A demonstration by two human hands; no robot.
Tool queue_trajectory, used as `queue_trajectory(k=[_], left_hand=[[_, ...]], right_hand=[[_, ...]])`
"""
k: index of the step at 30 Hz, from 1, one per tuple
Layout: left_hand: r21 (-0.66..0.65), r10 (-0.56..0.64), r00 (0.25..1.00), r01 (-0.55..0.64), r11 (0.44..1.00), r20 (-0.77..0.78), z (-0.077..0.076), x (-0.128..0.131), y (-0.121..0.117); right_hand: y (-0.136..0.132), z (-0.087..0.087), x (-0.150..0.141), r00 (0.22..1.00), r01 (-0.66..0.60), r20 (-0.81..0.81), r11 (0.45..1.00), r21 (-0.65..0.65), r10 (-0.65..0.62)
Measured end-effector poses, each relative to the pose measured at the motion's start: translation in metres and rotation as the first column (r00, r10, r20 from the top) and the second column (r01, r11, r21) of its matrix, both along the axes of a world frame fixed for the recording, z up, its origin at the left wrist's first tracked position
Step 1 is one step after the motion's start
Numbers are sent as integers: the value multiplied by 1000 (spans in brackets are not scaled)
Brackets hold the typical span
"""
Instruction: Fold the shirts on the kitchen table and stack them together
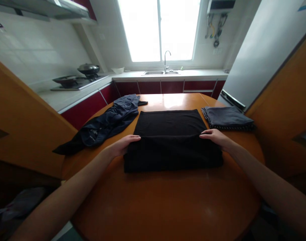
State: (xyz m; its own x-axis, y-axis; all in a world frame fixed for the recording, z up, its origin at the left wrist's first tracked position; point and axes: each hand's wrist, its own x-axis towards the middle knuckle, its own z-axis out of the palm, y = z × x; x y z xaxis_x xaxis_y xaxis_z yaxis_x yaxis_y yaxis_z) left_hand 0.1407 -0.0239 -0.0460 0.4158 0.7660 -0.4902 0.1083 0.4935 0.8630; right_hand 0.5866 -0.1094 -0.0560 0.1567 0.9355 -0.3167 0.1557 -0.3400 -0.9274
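A black garment (171, 150) lies partly folded on the wooden table (173, 204), its near part doubled over so that an edge runs across the middle. What kind of garment it is I cannot tell. My left hand (124, 144) pinches the left end of that edge between thumb and fingers. At the right end, my right hand (216, 138) grips the same edge, thumb on top. The fingers under the cloth are hidden on both sides.
Rumpled dark blue and black clothes (105, 125) lie along the table's left side. A stack of folded clothes (228, 117) sits at the right, near the fridge (265, 43). Beyond the table are a sink (154, 72), a stove with a lidded wok (89, 69) and a pan (65, 80).
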Motion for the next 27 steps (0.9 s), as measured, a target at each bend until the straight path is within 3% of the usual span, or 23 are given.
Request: queue_trajectory(k=[4, 8, 12, 16, 23, 27], left_hand=[[-3, 1, 996, -1, 1000, -93, -9, 1, 18], [119, 48, 979, -25, 993, -196, -12, 6, 31], [277, 40, 954, 46, 960, -298, -4, 14, 43], [442, 89, 926, 89, 893, -367, -4, 17, 55], [659, 197, 897, 128, 742, -395, -26, 12, 67], [710, 222, 845, 233, 665, -486, -22, 12, 67]], right_hand=[[18, -13, 5, 991, -23, 128, 1000, -5, 24], [27, -17, 8, 941, -90, 336, 991, 103, 50], [41, -12, 13, 853, -190, 520, 959, 210, 55], [57, -9, 19, 822, -219, 566, 951, 217, 60], [69, -29, 17, 762, -225, 647, 939, 262, 2], [70, -31, 15, 718, -222, 695, 937, 270, -30]])
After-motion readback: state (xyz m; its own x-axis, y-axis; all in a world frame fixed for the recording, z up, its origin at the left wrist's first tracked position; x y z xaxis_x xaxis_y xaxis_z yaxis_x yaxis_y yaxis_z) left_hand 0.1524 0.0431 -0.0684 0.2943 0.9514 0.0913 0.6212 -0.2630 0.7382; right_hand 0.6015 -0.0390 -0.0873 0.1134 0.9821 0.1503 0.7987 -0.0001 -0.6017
